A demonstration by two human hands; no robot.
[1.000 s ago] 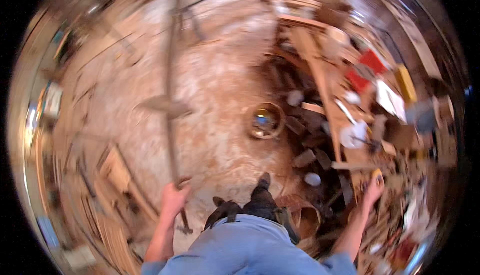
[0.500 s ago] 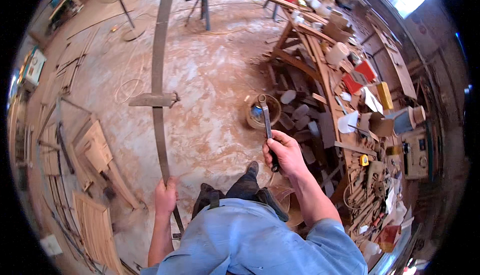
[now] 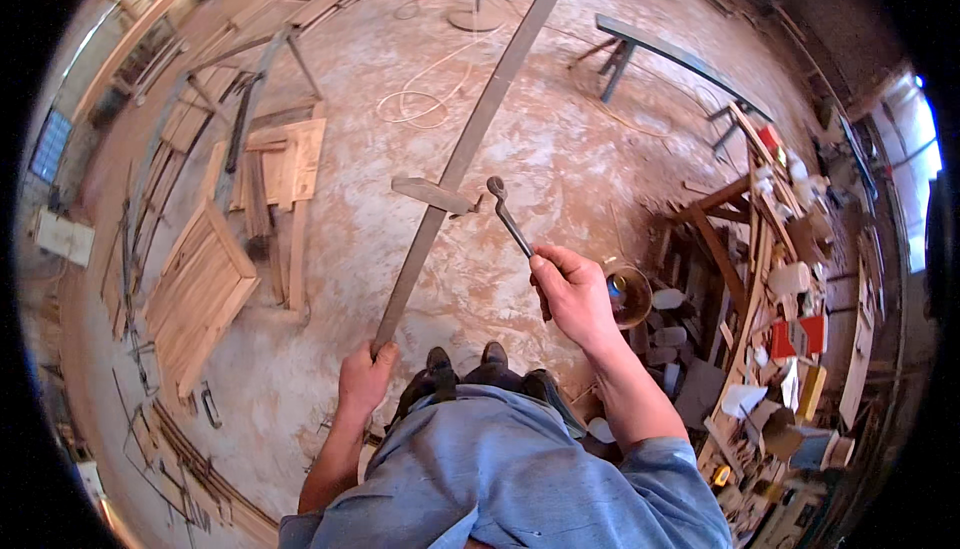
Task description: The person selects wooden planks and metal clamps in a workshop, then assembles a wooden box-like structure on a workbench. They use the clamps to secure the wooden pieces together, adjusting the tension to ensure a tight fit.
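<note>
My left hand (image 3: 366,377) is closed around the lower part of a long, flat grey bar clamp (image 3: 478,127), which slants up and away to the right. A short jaw piece (image 3: 425,192) sits across the bar about midway, with a small bolt-like end at its right. In my closed right hand (image 3: 575,294) is a dark wrench (image 3: 514,225). Its ring end points up and away, close to the right end of the jaw piece; whether they touch I cannot tell. My palm and fingers hide the wrench's lower end.
Wooden panels (image 3: 205,294) lie at left beside a metal frame. A cluttered workbench (image 3: 745,329) stands at right, with a round bucket (image 3: 632,294) near it. Farther off are a narrow bench (image 3: 680,59), a loose pale cord (image 3: 420,109) and a round stand base (image 3: 477,19).
The view has turned left. The bar clamp, upright before, now leans right. My right hand has brought the wrench's ring end from over the bucket to near the jaw piece.
</note>
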